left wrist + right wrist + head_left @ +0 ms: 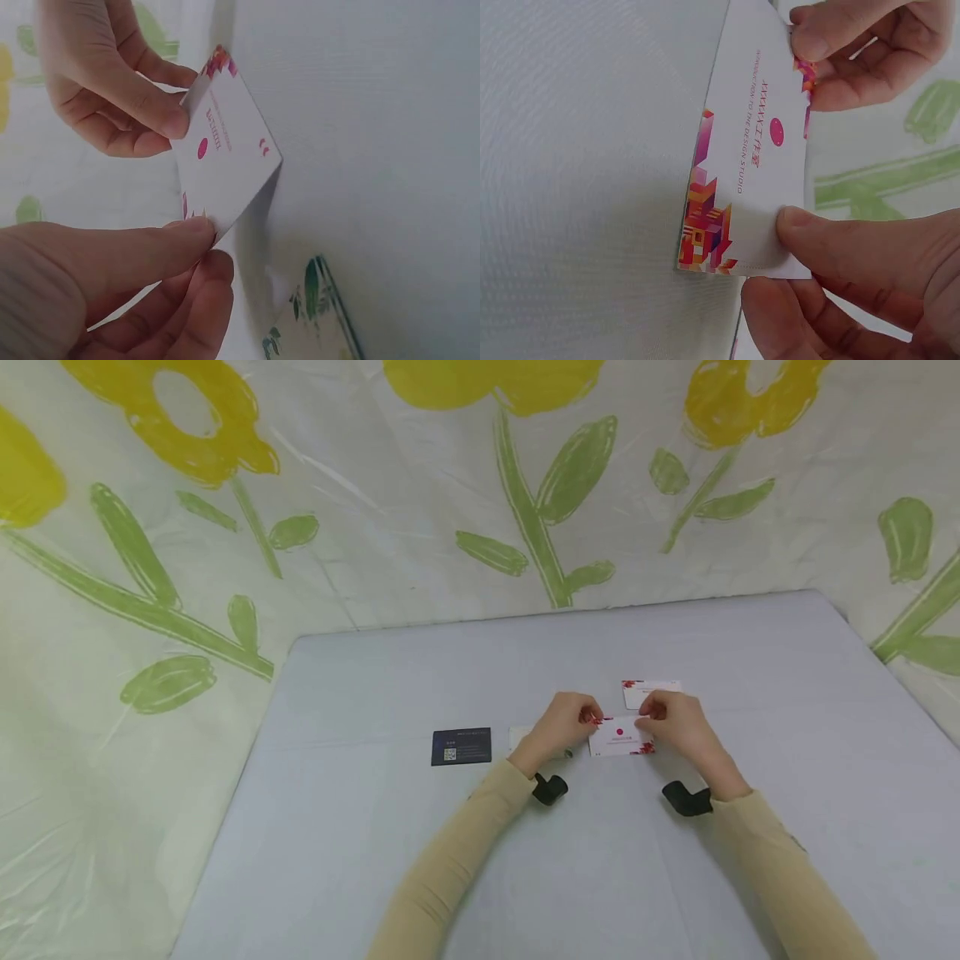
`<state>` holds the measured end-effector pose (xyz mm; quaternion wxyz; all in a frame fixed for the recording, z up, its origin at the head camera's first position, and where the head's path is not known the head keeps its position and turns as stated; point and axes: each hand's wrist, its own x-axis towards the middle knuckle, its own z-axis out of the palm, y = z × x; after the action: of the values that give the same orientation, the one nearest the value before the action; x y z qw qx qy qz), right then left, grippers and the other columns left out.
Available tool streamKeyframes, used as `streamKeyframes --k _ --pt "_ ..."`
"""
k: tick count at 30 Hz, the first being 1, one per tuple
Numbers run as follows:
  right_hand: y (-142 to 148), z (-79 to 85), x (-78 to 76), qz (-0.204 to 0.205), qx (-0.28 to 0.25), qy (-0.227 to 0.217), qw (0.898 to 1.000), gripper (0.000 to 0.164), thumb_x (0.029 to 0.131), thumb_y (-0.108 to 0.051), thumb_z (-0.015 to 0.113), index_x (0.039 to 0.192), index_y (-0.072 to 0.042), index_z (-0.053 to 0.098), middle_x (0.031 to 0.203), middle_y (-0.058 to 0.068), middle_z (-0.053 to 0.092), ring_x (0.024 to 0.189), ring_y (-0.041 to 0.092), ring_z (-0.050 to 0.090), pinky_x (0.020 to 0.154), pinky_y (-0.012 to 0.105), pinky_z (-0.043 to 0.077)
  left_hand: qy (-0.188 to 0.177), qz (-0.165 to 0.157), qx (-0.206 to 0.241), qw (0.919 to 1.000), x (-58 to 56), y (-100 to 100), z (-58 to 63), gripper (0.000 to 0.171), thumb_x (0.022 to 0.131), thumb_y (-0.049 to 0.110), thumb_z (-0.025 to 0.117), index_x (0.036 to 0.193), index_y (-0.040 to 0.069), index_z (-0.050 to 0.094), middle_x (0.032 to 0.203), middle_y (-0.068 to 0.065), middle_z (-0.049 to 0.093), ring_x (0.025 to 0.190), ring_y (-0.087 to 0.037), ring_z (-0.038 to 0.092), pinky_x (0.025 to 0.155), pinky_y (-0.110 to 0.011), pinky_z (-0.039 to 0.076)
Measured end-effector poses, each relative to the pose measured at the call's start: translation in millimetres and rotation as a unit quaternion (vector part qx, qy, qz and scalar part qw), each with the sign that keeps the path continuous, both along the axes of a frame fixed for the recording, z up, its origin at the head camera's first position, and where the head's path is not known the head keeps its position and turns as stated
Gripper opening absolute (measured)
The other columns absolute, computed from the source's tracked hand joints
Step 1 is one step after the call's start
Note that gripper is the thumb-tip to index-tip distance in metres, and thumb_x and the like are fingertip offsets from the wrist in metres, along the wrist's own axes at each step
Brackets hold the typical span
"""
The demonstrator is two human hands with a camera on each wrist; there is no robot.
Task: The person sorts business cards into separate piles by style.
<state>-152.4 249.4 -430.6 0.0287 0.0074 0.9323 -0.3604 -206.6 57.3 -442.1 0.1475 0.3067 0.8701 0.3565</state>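
Note:
A white business card (621,737) with red and orange corner patterns and a red dot is held between both hands, tilted over the table. At one side edge, the left hand (564,720) pinches it between thumb and fingers; the right hand (677,724) pinches the opposite side. In the right wrist view, the right thumb lies on the printed face of the card (757,142). Behind the right hand lies another white card (651,692) with a red corner. A pale card with green leaves (307,322) sits below the left hand, partly hidden in the head view.
A dark card (461,747) with a QR code lies on the pale table (360,827), left of the leaf card. Black wrist-worn pieces (551,790) hang at both wrists. Behind the table's far edge stands a white curtain (390,527) with painted yellow flowers.

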Motion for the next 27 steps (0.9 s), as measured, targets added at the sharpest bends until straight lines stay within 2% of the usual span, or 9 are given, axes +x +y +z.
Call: streamKeyframes --k 5,10,19,27 --pt "-2 -2.5 -1.7 0.005 0.024 0.008 1.0 0.007 0.083 -0.003 0.064 0.085 0.003 0.06 0.075 0.011 0.056 0.067 0.023 0.048 0.055 0.029 0.04 0.038 0.016 -0.036 0.9985 2.9 4 -1.9 0.007 0.086 0.003 0.063 0.091 0.005 0.067 0.078 0.001 0.055 0.073 -0.01 0.046 0.063 -0.016 0.038" --pt "-3 -7.1 -3.8 0.011 0.04 0.017 0.999 0.007 0.082 -0.002 0.064 0.082 0.003 0.06 0.074 0.011 0.056 0.066 0.022 0.048 0.055 0.029 0.04 0.081 0.02 -0.091 0.9923 7.6 6 -1.6 0.006 0.087 0.008 0.063 0.091 0.008 0.067 0.082 0.001 0.056 0.077 -0.01 0.047 0.066 -0.017 0.038" --pt "-8 -8.3 -5.1 0.004 0.06 0.008 0.998 0.007 0.081 -0.001 0.065 0.08 0.004 0.061 0.073 0.012 0.056 0.064 0.022 0.048 0.053 0.029 0.039 0.105 0.017 -0.127 0.9861 6.5 11 -3.3 0.006 0.086 0.007 0.063 0.084 0.009 0.068 0.081 0.002 0.056 0.077 -0.009 0.048 0.063 -0.017 0.039" --pt "-10 -7.6 -4.4 0.004 0.079 0.012 0.997 0.009 0.081 -0.002 0.067 0.078 0.005 0.062 0.073 0.012 0.057 0.065 0.022 0.048 0.055 0.029 0.039 0.099 0.009 -0.139 0.9853 7.5 12 -0.3 0.009 0.087 0.005 0.061 0.083 0.008 0.068 0.081 0.001 0.056 0.076 -0.009 0.048 0.063 -0.017 0.039"
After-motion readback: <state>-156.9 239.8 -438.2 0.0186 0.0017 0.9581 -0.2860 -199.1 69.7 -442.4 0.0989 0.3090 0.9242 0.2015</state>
